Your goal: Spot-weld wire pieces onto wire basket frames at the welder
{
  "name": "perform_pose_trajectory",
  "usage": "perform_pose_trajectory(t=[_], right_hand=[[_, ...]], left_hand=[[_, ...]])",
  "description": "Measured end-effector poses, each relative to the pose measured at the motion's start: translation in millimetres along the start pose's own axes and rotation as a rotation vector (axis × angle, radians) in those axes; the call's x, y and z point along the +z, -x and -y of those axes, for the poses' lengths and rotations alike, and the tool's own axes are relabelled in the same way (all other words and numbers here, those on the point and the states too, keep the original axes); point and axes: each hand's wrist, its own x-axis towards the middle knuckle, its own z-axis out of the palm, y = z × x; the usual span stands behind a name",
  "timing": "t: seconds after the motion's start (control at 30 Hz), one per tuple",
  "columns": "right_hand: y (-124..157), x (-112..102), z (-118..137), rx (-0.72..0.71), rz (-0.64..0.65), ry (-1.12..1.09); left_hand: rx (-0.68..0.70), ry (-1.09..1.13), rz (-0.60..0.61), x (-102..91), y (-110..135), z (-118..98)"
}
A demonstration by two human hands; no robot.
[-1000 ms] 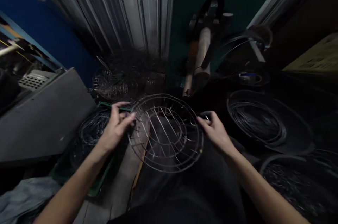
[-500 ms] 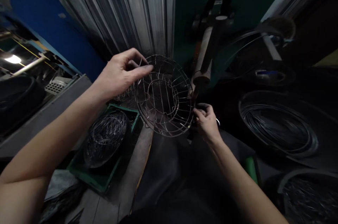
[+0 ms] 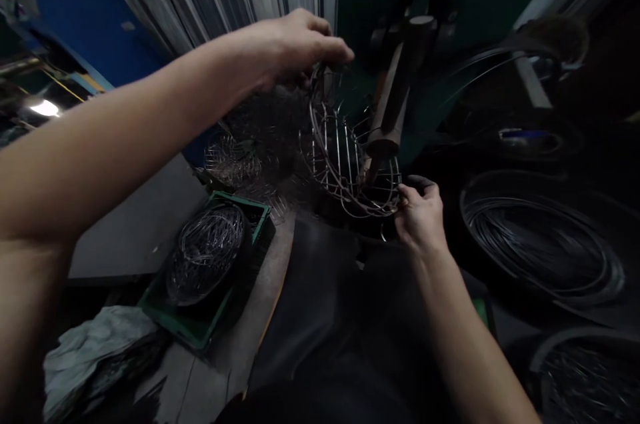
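A round wire basket (image 3: 333, 151) hangs tilted between my two hands in the middle of the head view. My left hand (image 3: 310, 44) is closed on its upper rim, with the fingertips partly hidden behind the hand. Lower down on the right, my right hand (image 3: 419, 211) pinches the rim between thumb and fingers. Just behind and partly inside the basket's outline stands the round metal post (image 3: 393, 111) of a machine, its lower tip among the wires. Whether the wires touch that tip I cannot tell.
Left of my legs, a green crate (image 3: 183, 327) holds a dark bowl of bent wire pieces (image 3: 207, 244). Other wire baskets (image 3: 233, 161) lie behind it. On the right are a tub of coiled wire (image 3: 543, 237) and a bin of small pieces (image 3: 590, 371). A grey cloth (image 3: 100, 341) lies lower left.
The basket has swung from facing me to a steep tilt and shifted right, toward the post. My left hand moved up and right with it; my right hand moved slightly right and up.
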Motion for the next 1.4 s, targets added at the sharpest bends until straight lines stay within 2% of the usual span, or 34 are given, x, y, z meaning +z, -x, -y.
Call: perform_pose_trajectory(t=[0.1,0.2,0.3,0.47,0.57,0.63,0.8,0.87,0.93,1.0,1.1,1.17,1.27,1.4], right_hand=[[-13.5,-3.5,0.3,0.023,0.011,0.015],[-21.6,-5.9,-2.2,-0.034,0.057,0.001],[-23.2,-8.4,-4.5,-0.114,0.1,-0.03],[-6.5,-24.1,-17.0,-0.149,0.059,0.006],[9.5,-32.4,-29.7,-0.177,0.134,0.142],[16.3,-31.0,-35.7,-0.199,0.178,0.191],[20.6,-14.0,-40.9,-0.243,0.075,0.205],[21.2,-10.8,-40.4,-0.232,0.069,0.2],[21.1,-10.4,-37.8,-0.253,0.079,0.219],[19.7,-10.8,-33.3,-0.302,0.096,0.241],[16.1,-10.8,-26.7,-0.366,0.113,0.216],[14.5,-11.0,-26.0,-0.386,0.106,0.207],[14.9,-11.0,-34.3,-0.388,0.051,0.239],[15.0,-2.5,-55.8,-0.313,-0.009,0.16]], left_hand=[[0.013,0.015,-0.005,0.4,-1.6,-8.7],[0.073,0.063,0.012,1.5,14.2,-2.9],[0.113,0.273,-0.053,7.7,40.8,22.7],[0.029,0.577,-0.264,32.3,88.6,79.8],[0.0,0.645,-0.315,44.1,105.6,93.5],[0.008,0.647,-0.316,44.7,105.5,88.7],[0.109,0.542,-0.243,30.6,74.8,57.6],[0.115,0.528,-0.223,26.5,64.3,53.9],[0.08,0.562,-0.214,26.6,61.6,61.3],[0.016,0.646,-0.215,31.1,67.0,77.8],[-0.114,0.802,-0.25,40.3,85.4,103.6],[-0.145,0.833,-0.275,44.0,98.7,108.0],[-0.017,0.711,-0.297,42.9,108.5,86.3],[0.198,0.473,-0.307,34.5,97.2,37.4]])
